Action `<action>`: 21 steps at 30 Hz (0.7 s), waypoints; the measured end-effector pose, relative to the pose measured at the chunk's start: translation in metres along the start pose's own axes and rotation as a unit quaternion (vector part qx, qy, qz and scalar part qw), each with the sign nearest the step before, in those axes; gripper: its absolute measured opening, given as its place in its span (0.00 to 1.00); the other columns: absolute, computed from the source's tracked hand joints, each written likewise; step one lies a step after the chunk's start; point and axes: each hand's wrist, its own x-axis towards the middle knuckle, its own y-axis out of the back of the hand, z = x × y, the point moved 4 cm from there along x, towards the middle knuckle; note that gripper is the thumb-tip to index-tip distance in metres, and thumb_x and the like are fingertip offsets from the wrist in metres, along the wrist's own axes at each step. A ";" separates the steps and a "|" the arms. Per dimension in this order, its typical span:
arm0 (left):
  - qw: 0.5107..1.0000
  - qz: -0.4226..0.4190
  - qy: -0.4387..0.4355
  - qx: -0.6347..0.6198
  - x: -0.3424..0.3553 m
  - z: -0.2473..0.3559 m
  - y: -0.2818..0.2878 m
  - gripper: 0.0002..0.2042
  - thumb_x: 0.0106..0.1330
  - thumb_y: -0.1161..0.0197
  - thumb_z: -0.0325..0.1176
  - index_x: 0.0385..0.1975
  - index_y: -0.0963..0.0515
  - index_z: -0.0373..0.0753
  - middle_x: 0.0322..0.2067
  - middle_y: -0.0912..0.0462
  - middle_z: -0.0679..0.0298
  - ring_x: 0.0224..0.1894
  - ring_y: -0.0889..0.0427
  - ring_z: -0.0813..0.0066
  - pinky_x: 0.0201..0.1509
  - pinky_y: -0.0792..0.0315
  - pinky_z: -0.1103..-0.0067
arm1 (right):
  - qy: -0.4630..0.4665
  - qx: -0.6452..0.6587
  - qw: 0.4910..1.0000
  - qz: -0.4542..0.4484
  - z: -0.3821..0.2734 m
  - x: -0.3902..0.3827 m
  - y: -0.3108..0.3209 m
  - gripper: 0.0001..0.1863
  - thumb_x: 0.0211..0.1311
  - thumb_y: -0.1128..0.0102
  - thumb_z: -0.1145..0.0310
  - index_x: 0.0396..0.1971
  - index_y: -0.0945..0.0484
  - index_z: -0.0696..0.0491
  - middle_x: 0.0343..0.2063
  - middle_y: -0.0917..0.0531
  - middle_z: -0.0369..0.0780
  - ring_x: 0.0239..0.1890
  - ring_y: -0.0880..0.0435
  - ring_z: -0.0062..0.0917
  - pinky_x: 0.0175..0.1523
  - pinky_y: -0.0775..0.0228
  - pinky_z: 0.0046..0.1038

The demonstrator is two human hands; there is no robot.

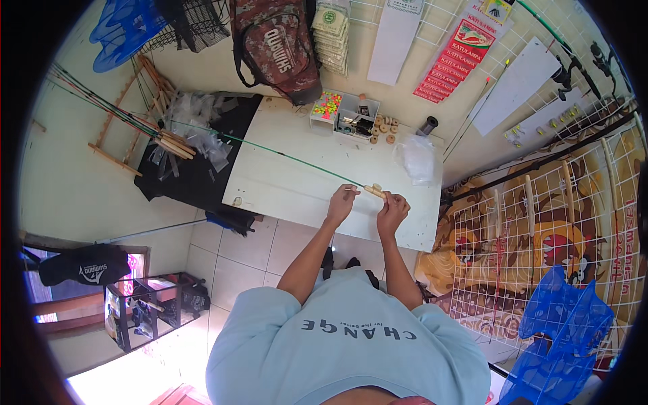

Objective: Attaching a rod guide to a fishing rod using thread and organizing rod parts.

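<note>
A thin green fishing rod (297,160) with a pale wooden handle (373,191) lies slantwise over the white table (283,185). My right hand (393,214) is closed around the handle's right end. Just below the rod, left of the handle, my left hand (343,204) has its fingers pinched together. Something small and pale shows at those fingertips, too small to name. From the handle the rod's shaft runs up and left, beyond the table's left edge.
Toward the back stand a box of bright beads (327,106), a parts tray (356,121), wooden rings (385,127), a dark cylinder (428,126) and clear plastic bags (414,159). Further rods with wooden handles (174,144) rest at left. A wire grid (520,250) borders the right.
</note>
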 end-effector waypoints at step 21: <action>0.809 0.061 -0.301 0.500 0.011 0.060 -0.019 0.12 0.58 0.37 0.38 0.43 0.21 0.54 0.46 0.28 0.70 0.53 0.37 0.65 0.56 0.42 0.66 | 0.011 -0.024 0.998 0.050 0.030 0.027 0.045 0.17 0.53 0.45 0.81 0.42 0.21 0.47 0.42 0.28 0.40 0.52 0.34 0.36 0.58 0.43 0.38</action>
